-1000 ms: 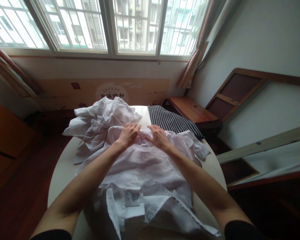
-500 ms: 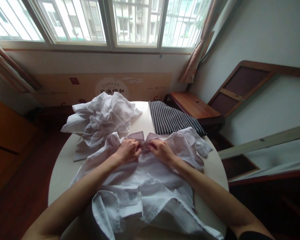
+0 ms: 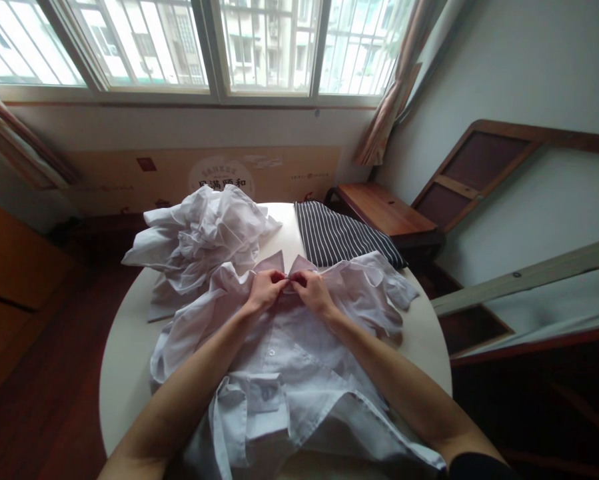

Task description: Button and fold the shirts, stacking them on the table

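Head view looks down on a round white table [image 3: 124, 340] set below a wide barred window [image 3: 204, 47]; a white button-up shirt [image 3: 299, 373] lies spread front-up across the near half of the tabletop, its hem hanging over the near edge and its collar [image 3: 284, 267] pointing away toward the window; the two collar points stand up side by side. The left hand [image 3: 264, 290] and the right hand [image 3: 310, 292] meet at the collar — each hand is curled, fingers pressed together and pinching the cloth at the neck opening, the fingertips of both nearly touching; whether a button sits between them cannot be told, since the fingers hide that spot. Both forearms run bare from the lower corners of the frame, lying over the shirt's front; a dark sleeve edge [image 3: 472, 467] shows at the right arm near the bottom. A breast pocket [image 3: 268, 390] shows on the shirt front between the forearms, and a small button [image 3: 272, 352] on the placket just above it; the shirt's sleeves bunch out to either side.

Beyond the shirt on the left sits a crumpled heap of white garments [image 3: 204, 230], just beside the collar; on the right, a folded black-and-white striped cloth [image 3: 339, 237] lies flat — its near edge touching the shirt's shoulder. Behind the table a brown cardboard panel [image 3: 199, 177] leans under the sill; a wooden side table [image 3: 379, 213] stands to the right by the curtain [image 3: 394, 93].
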Available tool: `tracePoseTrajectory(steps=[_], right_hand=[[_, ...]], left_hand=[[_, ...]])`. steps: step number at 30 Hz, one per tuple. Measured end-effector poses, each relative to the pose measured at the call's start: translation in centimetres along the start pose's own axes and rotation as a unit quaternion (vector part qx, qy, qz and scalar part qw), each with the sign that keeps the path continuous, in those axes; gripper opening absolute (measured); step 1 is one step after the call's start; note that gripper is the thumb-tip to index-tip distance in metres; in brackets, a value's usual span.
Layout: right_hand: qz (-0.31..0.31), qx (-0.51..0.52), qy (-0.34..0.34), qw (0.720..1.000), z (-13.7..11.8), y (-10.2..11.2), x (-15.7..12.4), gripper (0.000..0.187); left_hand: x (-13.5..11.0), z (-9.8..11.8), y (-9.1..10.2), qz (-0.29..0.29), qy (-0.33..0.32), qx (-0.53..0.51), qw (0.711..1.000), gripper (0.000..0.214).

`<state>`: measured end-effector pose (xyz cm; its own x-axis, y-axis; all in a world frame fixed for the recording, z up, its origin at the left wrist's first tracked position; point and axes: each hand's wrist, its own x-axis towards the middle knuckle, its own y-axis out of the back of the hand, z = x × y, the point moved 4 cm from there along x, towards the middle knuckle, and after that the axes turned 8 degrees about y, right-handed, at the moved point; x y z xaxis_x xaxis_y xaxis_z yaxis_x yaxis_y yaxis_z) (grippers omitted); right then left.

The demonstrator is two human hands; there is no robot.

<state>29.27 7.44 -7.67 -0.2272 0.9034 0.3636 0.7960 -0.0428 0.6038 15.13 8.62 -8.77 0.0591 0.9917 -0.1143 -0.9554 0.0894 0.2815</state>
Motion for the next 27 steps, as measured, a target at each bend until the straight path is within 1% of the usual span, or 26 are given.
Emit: tracePoseTrajectory(steps=[3, 5, 7, 9, 11, 12, 14, 16, 17, 20, 22, 24, 25, 27], right_hand=[[-0.015, 0.019, 0.016, 1.0, -0.4, -0.1, 0.1, 0.012], [-0.014, 0.013, 0.024, 1.0, -0.8, 0.0, 0.1, 0.012], [0.006, -0.001, 0.022, 1.0, -1.1, 0.1, 0.0, 0.013], [0.031, -0.001, 0.006, 0.999, -1.2, 0.1, 0.0, 0.015], [0.054, 0.022, -0.023, 0.998, -0.9, -0.1, 0.0, 0.016], [0.066, 0.047, -0.038, 0.996, -0.7, -0.2, 0.0, 0.015], [0.072, 0.121, -0.055, 0.989, -0.2, -0.5, 0.1, 0.014], [0.06, 0.203, -0.059, 0.976, 0.1, -0.8, 0.3, 0.015], [0.054, 0.238, -0.058, 0.968, 0.2, -0.9, 0.3, 0.015], [0.038, 0.312, -0.069, 0.947, 0.1, -1.1, 0.2, 0.011], [0.037, 0.322, -0.079, 0.943, 0.1, -1.2, 0.0, 0.013], [0.061, 0.304, -0.086, 0.947, 0.2, -1.0, 0.2, 0.02], [0.087, 0.298, -0.091, 0.946, 0.4, -0.8, 0.5, 0.024], [0.139, 0.318, -0.112, 0.931, 0.9, -0.3, 1.4, 0.028]], left_hand=[[0.0, -0.3, 0.3, -0.043, 0.03, -0.099, 0.994, 0.026], [0.0, -0.2, 0.5, -0.051, 0.02, -0.124, 0.991, 0.027], [0.0, 0.2, 0.7, -0.025, -0.026, -0.112, 0.993, 0.024], [-0.3, 0.7, 0.7, 0.023, -0.084, -0.074, 0.993, 0.018], [-0.7, 1.1, 0.6, 0.064, -0.124, -0.04, 0.989, 0.014], [-0.9, 1.2, 0.6, 0.074, -0.137, -0.03, 0.987, 0.014], [-1.2, 1.3, 0.4, 0.067, -0.158, -0.025, 0.985, 0.016], [-1.3, 1.2, 0.3, 0.052, -0.18, -0.017, 0.982, 0.018], [-1.4, 1.2, 0.3, 0.054, -0.192, -0.007, 0.98, 0.018], [-1.7, 1.3, 0.5, 0.093, -0.224, 0.026, 0.97, 0.016], [-1.9, 1.5, 0.4, 0.107, -0.241, 0.043, 0.964, 0.013], [-1.7, 1.7, 0.4, 0.11, -0.252, 0.045, 0.96, 0.011], [-1.4, 1.8, 0.5, 0.12, -0.251, 0.037, 0.96, 0.01], [-0.5, 1.7, 1.4, 0.172, -0.229, -0.001, 0.958, 0.008]])
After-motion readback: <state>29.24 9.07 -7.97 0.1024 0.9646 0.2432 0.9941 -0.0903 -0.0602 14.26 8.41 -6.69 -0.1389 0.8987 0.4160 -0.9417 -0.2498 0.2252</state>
